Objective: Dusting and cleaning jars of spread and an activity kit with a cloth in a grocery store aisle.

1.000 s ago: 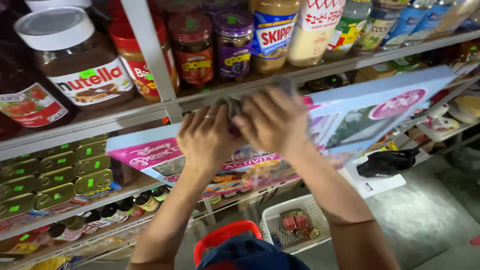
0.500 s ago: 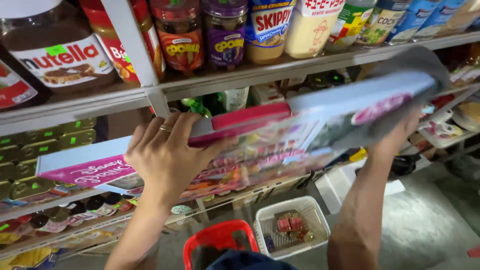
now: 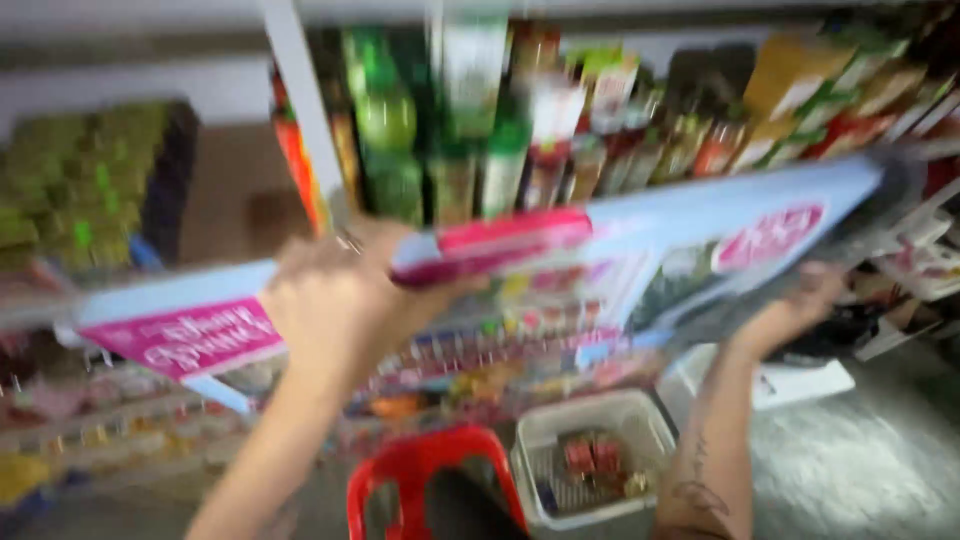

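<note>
Holding a long flat box (image 3: 640,250) in front of the shelves (image 3: 300,110), the left hand (image 3: 340,300) wraps its fingers over the top edge near the middle, and the right hand (image 3: 800,305) grips the lower right end. The box's long axis runs left to right, its right end tilted higher.

The whole view is now blurred, and the jars of spread at the upper left of the frame are gone from sight. Green bottles (image 3: 395,130) now fill the upper middle. The left hand (image 3: 335,305) grips the pink-and-blue box (image 3: 640,235) lower than before.
</note>
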